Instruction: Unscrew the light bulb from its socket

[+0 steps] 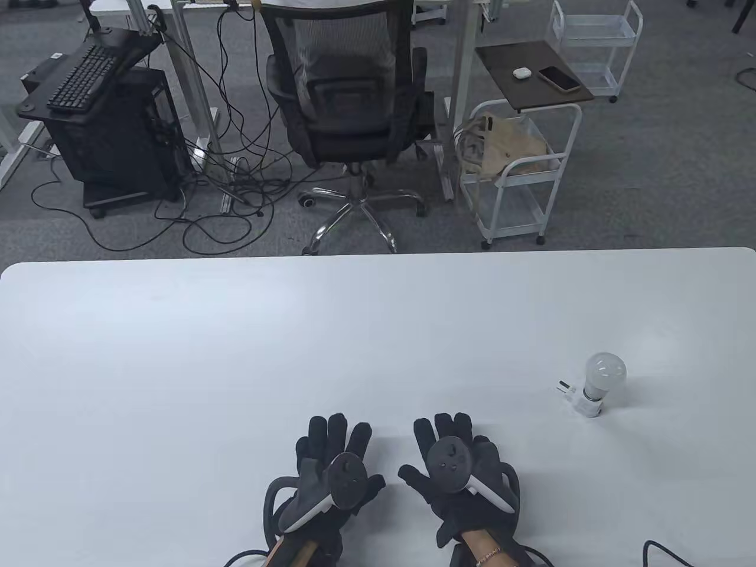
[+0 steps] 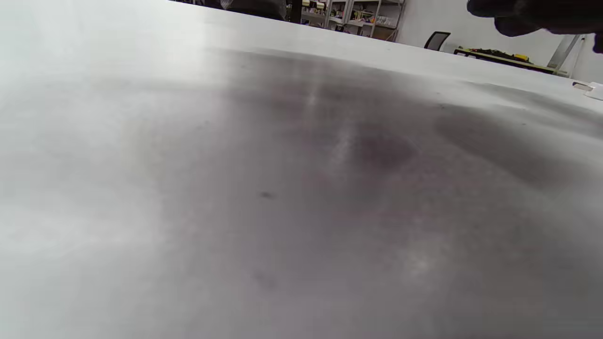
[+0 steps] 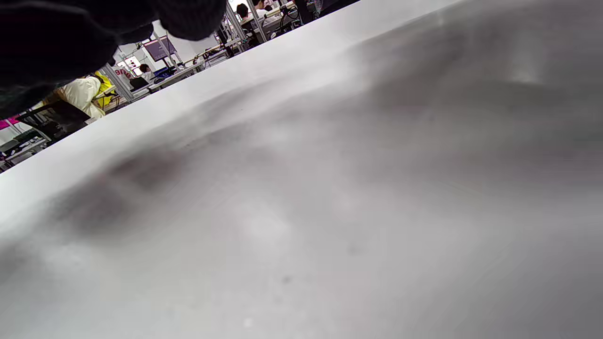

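Note:
A white light bulb (image 1: pixel 605 371) sits screwed into a white plug-in socket (image 1: pixel 582 401) that lies on the white table (image 1: pixel 236 354) at the right. My left hand (image 1: pixel 333 449) and my right hand (image 1: pixel 452 443) rest flat on the table near the front edge, fingers spread, holding nothing. The bulb is well to the right of my right hand and a little farther back. The socket's plug tip shows at the right edge of the left wrist view (image 2: pixel 591 89). The right wrist view shows only bare table and my gloved fingers (image 3: pixel 94 28).
Beyond the table's far edge stand an office chair (image 1: pixel 348 100), a white cart (image 1: pixel 520 153) with a phone on top, and a black computer stand (image 1: pixel 106 118) with floor cables. A black cable (image 1: pixel 667 552) enters at the table's front right corner.

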Demonstrator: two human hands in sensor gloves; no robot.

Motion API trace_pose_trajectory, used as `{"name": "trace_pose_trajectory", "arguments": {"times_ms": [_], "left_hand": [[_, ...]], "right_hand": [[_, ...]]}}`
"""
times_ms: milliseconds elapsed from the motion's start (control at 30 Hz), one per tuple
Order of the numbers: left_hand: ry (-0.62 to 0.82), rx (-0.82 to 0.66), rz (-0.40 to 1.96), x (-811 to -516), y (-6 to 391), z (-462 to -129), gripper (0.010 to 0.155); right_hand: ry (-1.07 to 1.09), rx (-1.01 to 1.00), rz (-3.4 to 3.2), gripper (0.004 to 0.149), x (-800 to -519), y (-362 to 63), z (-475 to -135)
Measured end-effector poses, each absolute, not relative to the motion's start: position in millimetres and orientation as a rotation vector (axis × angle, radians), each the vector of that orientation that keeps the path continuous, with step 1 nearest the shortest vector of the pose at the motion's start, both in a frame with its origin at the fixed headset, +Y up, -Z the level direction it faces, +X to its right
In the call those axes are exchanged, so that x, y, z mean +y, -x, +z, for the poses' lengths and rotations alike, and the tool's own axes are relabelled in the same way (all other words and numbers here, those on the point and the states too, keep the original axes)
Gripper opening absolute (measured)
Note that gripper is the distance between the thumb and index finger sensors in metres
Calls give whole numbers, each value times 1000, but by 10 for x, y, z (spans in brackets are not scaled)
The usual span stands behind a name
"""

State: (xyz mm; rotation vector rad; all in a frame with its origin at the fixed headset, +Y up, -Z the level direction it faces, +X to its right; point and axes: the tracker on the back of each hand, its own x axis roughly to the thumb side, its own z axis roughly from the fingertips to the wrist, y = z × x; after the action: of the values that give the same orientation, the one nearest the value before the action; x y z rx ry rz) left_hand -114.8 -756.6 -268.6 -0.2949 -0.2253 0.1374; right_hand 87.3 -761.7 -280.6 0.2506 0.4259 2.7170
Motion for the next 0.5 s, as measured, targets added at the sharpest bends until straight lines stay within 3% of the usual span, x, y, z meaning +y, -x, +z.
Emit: {"name": "trace_pose_trajectory", "arguments": {"times_ms": [500], "left_hand": [[300, -239, 137, -7579, 1124, -2681, 81]], "right_hand": [[-206, 462, 2663, 77, -7650, -982, -2832]]}}
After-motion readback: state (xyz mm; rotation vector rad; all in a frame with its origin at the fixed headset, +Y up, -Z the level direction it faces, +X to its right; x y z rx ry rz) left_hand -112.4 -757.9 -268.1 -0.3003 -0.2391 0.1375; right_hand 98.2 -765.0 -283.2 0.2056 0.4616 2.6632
